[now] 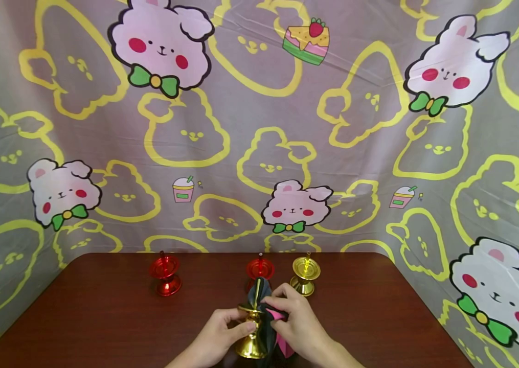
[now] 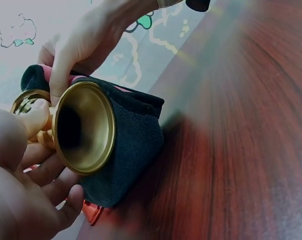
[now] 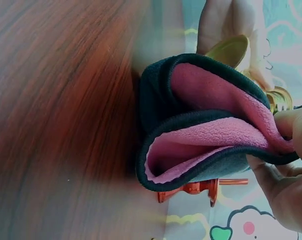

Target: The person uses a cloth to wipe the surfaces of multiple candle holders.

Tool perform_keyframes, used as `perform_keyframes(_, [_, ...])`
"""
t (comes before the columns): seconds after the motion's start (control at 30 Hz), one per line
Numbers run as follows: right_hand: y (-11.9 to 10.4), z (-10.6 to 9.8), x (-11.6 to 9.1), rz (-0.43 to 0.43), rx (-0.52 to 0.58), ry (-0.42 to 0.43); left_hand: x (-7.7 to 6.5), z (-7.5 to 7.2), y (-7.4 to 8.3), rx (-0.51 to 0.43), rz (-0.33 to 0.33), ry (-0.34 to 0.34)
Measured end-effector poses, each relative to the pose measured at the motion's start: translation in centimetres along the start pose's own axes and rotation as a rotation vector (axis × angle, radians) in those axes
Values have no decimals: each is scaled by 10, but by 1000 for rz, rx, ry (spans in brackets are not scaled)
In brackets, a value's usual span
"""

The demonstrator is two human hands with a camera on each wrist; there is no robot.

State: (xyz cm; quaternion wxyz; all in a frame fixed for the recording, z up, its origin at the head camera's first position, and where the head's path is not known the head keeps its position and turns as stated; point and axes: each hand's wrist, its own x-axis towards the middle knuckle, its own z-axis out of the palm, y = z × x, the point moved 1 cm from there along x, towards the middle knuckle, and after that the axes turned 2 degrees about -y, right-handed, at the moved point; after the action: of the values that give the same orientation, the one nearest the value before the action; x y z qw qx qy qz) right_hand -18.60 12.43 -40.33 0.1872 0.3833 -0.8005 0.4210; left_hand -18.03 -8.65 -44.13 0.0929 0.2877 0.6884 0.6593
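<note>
My left hand [image 1: 215, 335] grips a shiny gold candle holder [image 1: 252, 348] by its stem, above the table at the front. In the left wrist view the hollow underside of its flared base [image 2: 93, 131] faces the camera. My right hand [image 1: 302, 324] pinches a folded cloth [image 3: 205, 132], dark on one side and fuzzy pink on the other. The cloth lies against the candle holder's right side and hangs down in folds. At the top, its dark part [image 1: 255, 291] stands around the holder's spike. Part of the holder's dish is hidden by the cloth.
Along the back of the brown wooden table [image 1: 116, 312] stand a red candle holder [image 1: 167, 283] at left, another red one [image 1: 260, 268] partly hidden behind the hands, and a gold one [image 1: 304, 284] to its right. A patterned curtain [image 1: 360, 153] surrounds the table's back and sides.
</note>
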Motion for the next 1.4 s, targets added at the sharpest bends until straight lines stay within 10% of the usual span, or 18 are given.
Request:
perform_keyframes(1.1, [-17,11,0,50,-268,-14,5,10,17,804,3,364])
perform_keyframes(1.23, [-12,10,0,62,-236,15,5,8,16,733,27,344])
perform_keyframes(1.4, [-3,4,2,93,-131,84,4,3,14,384,11,212])
